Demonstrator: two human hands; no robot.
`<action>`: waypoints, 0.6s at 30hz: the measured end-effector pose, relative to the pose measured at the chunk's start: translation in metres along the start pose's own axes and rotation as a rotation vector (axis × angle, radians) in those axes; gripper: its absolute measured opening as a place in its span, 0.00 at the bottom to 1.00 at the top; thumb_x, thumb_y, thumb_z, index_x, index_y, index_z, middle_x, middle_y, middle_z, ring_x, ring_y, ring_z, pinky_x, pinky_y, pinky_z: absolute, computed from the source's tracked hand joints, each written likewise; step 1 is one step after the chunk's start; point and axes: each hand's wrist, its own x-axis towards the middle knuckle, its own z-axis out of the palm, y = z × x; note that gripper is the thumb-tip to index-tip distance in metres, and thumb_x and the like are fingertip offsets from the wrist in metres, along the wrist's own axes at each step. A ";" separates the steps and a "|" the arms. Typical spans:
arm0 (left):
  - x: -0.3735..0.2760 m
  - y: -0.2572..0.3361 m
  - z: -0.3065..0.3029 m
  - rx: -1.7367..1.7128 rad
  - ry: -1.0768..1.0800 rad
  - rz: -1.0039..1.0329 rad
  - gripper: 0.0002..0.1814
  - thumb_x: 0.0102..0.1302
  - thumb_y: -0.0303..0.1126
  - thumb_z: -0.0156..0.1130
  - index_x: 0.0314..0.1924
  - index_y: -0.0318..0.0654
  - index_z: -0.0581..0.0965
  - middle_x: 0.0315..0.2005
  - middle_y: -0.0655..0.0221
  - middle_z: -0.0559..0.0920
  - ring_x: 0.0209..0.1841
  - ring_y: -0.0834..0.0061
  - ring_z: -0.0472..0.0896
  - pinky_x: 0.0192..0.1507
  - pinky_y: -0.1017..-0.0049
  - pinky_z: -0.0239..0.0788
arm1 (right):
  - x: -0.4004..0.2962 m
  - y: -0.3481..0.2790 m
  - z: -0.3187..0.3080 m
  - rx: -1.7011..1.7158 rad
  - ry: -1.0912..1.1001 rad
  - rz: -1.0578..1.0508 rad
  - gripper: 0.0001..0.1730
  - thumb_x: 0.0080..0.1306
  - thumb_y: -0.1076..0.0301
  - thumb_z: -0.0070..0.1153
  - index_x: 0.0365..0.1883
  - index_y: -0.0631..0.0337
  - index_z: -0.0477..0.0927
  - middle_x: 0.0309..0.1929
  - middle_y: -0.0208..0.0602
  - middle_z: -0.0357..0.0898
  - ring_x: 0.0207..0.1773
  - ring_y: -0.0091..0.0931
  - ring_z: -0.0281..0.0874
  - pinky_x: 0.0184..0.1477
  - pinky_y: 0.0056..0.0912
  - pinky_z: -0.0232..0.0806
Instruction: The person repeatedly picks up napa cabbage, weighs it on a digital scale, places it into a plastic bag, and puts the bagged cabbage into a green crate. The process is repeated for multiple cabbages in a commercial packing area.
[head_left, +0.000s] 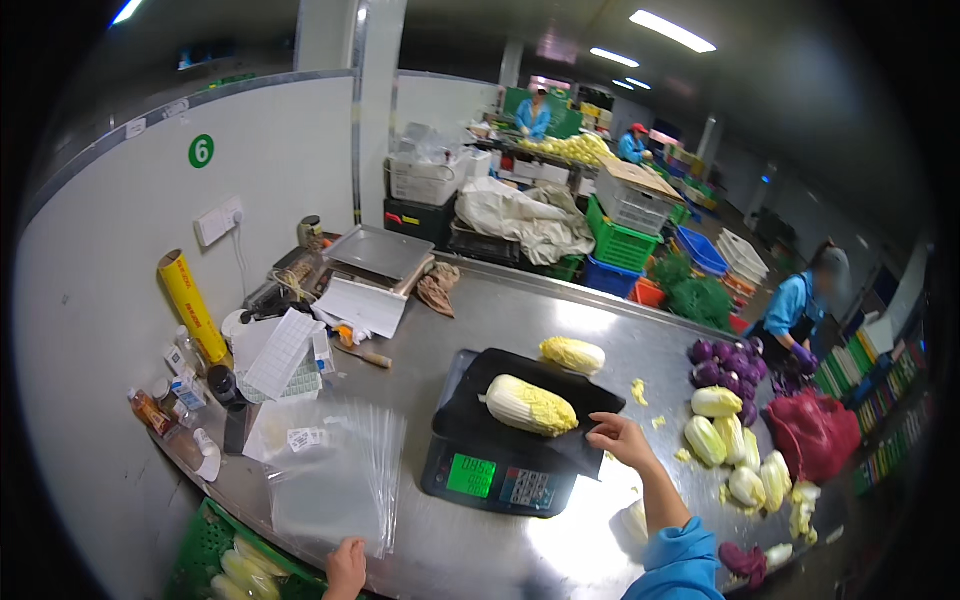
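A napa cabbage (531, 406) lies on the black sheet (480, 375) covering the digital scale (450, 491), whose green display is lit. My right hand (621, 439) is beside the cabbage's leafy end, over the sheet's right edge, fingers apart and holding nothing. Near the bottom edge, my left hand (346, 566) has its fingers curled by the lower edge of a stack of clear plastic bags (330, 487); whether it grips one cannot be told. Another napa cabbage (573, 355) rests on the steel table (480, 300) behind the scale.
Red cabbages (731, 364), several napa cabbages (705, 441) and a red sack (814, 433) are at the right. Papers (281, 352), a yellow roll (191, 306), bottles and a knife (364, 358) lie left. A green crate (187, 559) stands below the table's left edge. A co-worker (795, 307) is at right.
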 end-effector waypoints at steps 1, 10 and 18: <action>0.005 -0.004 -0.006 -0.092 0.025 -0.012 0.06 0.59 0.27 0.53 0.36 0.34 0.73 0.16 0.69 0.74 0.18 0.84 0.70 0.21 0.80 0.60 | -0.009 0.000 -0.002 -0.017 0.021 0.040 0.24 0.56 0.69 0.59 0.51 0.64 0.71 0.35 0.37 0.80 0.37 0.23 0.76 0.41 0.25 0.68; 0.167 0.059 0.024 -0.502 0.098 0.175 0.13 0.58 0.23 0.57 0.44 0.31 0.72 0.35 0.67 0.78 0.33 0.84 0.74 0.32 0.85 0.65 | -0.008 -0.009 -0.002 0.130 0.120 -0.021 0.20 0.56 0.73 0.59 0.48 0.65 0.73 0.32 0.31 0.78 0.34 0.17 0.74 0.36 0.19 0.67; 0.315 0.125 0.174 0.390 -0.576 0.537 0.27 0.47 0.32 0.61 0.50 0.38 0.69 0.40 0.60 0.78 0.38 0.63 0.77 0.39 0.68 0.69 | 0.085 -0.013 0.064 -0.460 0.172 -0.535 0.35 0.46 0.59 0.64 0.54 0.57 0.69 0.54 0.46 0.68 0.57 0.40 0.64 0.56 0.37 0.60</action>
